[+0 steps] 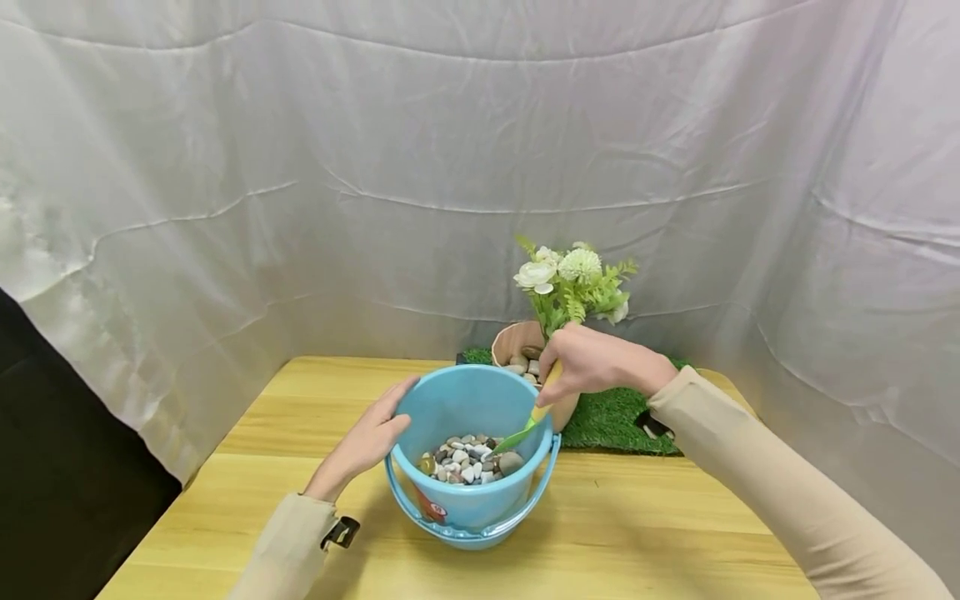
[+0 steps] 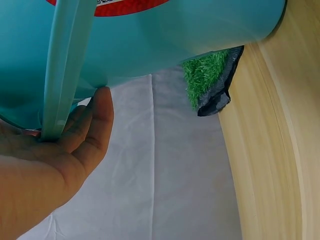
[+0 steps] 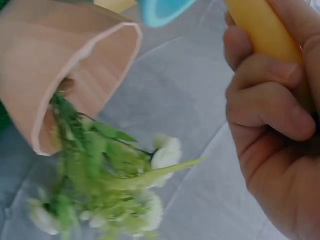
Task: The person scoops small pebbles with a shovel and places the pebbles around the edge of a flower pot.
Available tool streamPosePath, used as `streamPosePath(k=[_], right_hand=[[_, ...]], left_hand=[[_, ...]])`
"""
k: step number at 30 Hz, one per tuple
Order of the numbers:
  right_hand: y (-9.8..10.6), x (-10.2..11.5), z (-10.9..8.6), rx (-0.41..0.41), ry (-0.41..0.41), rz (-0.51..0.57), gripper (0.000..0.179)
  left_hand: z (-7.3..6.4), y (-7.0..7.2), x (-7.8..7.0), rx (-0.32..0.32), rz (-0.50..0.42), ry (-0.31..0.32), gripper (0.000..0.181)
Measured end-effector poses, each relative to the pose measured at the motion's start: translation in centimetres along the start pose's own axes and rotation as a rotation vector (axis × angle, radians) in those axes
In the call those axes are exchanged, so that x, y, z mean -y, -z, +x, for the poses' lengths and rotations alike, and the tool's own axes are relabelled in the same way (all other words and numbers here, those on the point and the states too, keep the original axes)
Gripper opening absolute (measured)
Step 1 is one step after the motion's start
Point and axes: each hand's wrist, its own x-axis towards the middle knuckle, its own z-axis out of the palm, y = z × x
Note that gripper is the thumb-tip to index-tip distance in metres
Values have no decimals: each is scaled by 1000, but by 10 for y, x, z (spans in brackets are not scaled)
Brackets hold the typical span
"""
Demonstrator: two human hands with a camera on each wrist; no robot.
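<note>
A light blue bucket [image 1: 480, 500] stands on the table with many pebbles [image 1: 467, 460] at its bottom. My left hand [image 1: 369, 437] holds the bucket's left side at the rim; in the left wrist view its fingers [image 2: 102, 117] lie against the outer wall beside the bucket's handle [image 2: 67, 65]. My right hand [image 1: 592, 362] grips the yellow handle [image 3: 265, 32] of a small trowel. Its green blade [image 1: 517, 439] slants down into the bucket, tip at the pebbles. The blade is out of the right wrist view.
Behind the bucket, a pinkish flowerpot [image 1: 512, 340] with larger stones [image 1: 521, 364] and white flowers [image 1: 579, 265] stands on an artificial grass mat [image 1: 622, 421]. The wooden table [image 1: 255, 483] is backed by grey cloth [image 1: 420, 167]. The bucket's handle hangs down in front.
</note>
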Motion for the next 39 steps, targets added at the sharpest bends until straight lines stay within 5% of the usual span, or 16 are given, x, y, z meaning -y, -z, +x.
streamPosePath(k=[7,11,18,28,39], right_hand=[[20,34,29,193,36,-166,26],[19,61,43,295,-17,-278,46],[2,75,53,292,-80,-539,34],[-22,44,43,176,-94,-321,30],[-15,29,24,75,-126,-219,13]], left_hand=[[1,-1,0,-6,-10,13,63],[0,-1,1,-11,-13,12,64],[0,-1,3,-25,-10,5,64],[-1,-3,3,-39,-21,-1,63],[-2,-4,5,-39,-41,5,63]])
